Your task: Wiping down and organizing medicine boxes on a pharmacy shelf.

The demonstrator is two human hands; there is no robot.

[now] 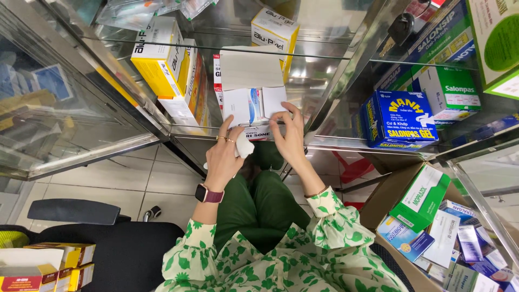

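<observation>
1. Nearest the camera are the sleeves [303,254], green-leafed on white, and green trousers [259,205] between them.
2. At the near left, a black chair [116,246] carries a stack of yellow and red boxes [51,267].
3. At the near right, an open carton [403,189] holds a green and white box [424,197] lying on flat blue and white packs [459,243].
4. The left hand [224,157], with a watch at the wrist and rings on two fingers, reaches up to the near left edge of the white box [251,89]. Its fingers are closed over a crumpled white wad [244,146] held just under the box; the thumb is out of sight.
5. The right hand [292,138] is at the box's near right corner, fingers curled, the fingertips touching its flap; I cannot tell whether it truly grips.
6. The white box stands on a glass shelf [324,143] straight ahead, just beyond both hands, its lid raised and a white and blue pack [250,105] showing inside.
7. Left of it stands a yellow and white box [157,59]; farther back, another like it [273,30].
8. On the right shelf, well apart from the hands, sits a blue box [403,119], with a green and white box [451,92] beyond.
</observation>
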